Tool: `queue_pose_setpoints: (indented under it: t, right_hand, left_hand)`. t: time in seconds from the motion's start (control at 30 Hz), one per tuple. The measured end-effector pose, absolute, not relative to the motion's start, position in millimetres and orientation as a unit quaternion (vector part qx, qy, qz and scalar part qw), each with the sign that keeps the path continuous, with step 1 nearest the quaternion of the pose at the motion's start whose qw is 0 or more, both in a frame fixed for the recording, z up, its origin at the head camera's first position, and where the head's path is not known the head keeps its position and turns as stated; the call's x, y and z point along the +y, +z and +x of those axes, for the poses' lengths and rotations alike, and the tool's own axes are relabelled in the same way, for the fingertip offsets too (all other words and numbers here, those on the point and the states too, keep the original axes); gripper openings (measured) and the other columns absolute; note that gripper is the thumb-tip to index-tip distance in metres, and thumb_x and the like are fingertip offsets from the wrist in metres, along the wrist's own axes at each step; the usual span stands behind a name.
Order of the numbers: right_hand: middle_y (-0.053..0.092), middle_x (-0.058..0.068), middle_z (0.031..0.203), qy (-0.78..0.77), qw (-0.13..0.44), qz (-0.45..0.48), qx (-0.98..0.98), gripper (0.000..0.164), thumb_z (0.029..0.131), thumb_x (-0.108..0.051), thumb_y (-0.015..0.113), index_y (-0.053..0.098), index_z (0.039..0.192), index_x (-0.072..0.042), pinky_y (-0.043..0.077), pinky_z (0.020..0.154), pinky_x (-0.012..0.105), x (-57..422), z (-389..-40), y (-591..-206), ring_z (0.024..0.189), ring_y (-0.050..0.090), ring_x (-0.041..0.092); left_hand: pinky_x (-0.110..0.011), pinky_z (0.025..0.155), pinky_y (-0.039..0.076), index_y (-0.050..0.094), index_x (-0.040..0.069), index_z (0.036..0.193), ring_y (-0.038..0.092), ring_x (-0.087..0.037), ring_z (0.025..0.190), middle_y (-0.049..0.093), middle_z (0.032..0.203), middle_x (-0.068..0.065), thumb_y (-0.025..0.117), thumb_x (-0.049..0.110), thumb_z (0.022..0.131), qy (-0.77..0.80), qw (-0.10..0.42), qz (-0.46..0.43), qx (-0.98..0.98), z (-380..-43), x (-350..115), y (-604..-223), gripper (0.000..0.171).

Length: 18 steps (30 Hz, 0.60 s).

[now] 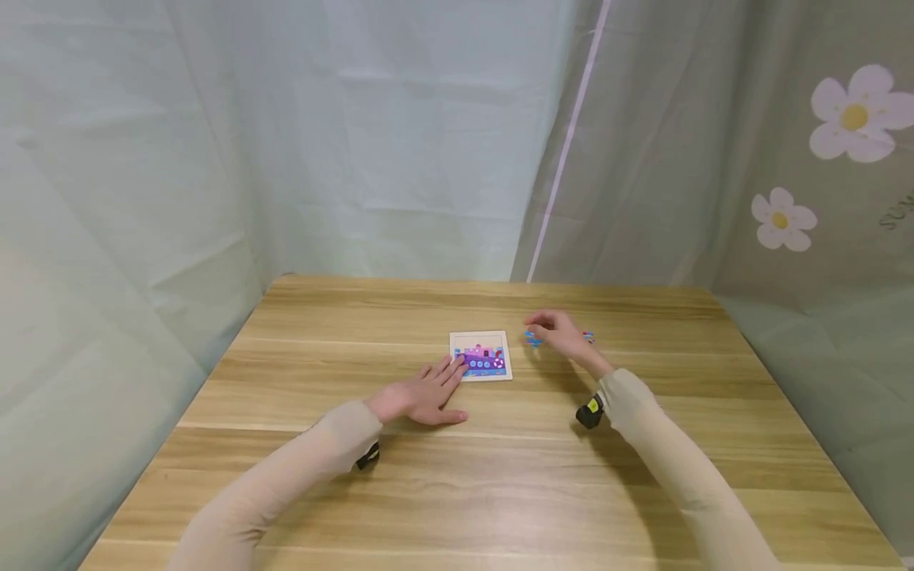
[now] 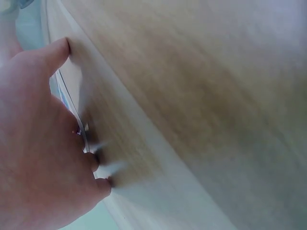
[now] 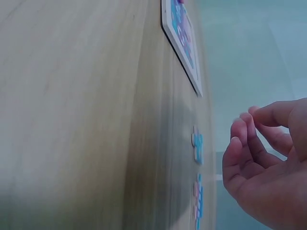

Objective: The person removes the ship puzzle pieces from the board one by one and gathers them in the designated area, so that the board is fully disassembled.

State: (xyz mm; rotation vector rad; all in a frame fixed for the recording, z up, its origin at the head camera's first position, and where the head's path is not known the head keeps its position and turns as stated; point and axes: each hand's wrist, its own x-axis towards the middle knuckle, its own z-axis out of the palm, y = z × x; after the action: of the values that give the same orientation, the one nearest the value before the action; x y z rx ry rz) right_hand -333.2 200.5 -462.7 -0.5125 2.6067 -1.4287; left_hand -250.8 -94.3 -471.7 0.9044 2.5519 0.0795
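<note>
A square jigsaw puzzle (image 1: 481,357) in a white frame, showing a purple ship on blue water, lies flat on the table. My left hand (image 1: 431,394) is spread out, its fingertips resting on the puzzle's left side and the thumb stretched out on the tabletop. To the right of the frame, my right hand (image 1: 560,335) hovers over loose blue puzzle pieces (image 1: 533,339). In the right wrist view its fingers (image 3: 232,155) bend loosely, thumb and index tips close together, with nothing visible between them. Beneath it lie two pieces, one a blue and pink piece (image 3: 198,146).
The wood-grain table (image 1: 500,492) reaches back to a pale curtain (image 1: 400,143). Another loose piece (image 1: 589,337) lies just right of the right hand. A dark wrist camera (image 1: 589,412) hangs under the right sleeve.
</note>
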Motion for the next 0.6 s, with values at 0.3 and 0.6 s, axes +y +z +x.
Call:
queue_pose_setpoints:
  t: [0.3,0.6]
  right_hand:
    - [0.067,0.020,0.111,-0.448,0.088,-0.192,0.869,0.024,0.097,-0.012,0.055,0.064,0.114,0.003,0.051,0.080,0.028,187,-332,-469,0.095,0.063,0.028]
    - [0.066,0.019,0.103,-0.419,0.100,-0.232,0.872,0.019,0.093,-0.004,0.059,0.064,0.110,0.004,0.052,0.081,0.027,172,-332,-474,0.092,0.062,0.024]
  left_hand:
    - [-0.051,0.122,0.008,-0.004,0.010,0.156,-0.007,-0.029,0.151,-0.011,0.163,-0.009,0.034,0.065,0.096,0.030,0.217,0.327,0.919,-252,-95,-472,0.090]
    - [-0.052,0.122,0.010,-0.003,0.009,0.156,-0.006,-0.029,0.151,-0.011,0.163,-0.009,0.036,0.064,0.096,0.034,0.219,0.328,0.918,-252,-96,-471,0.090]
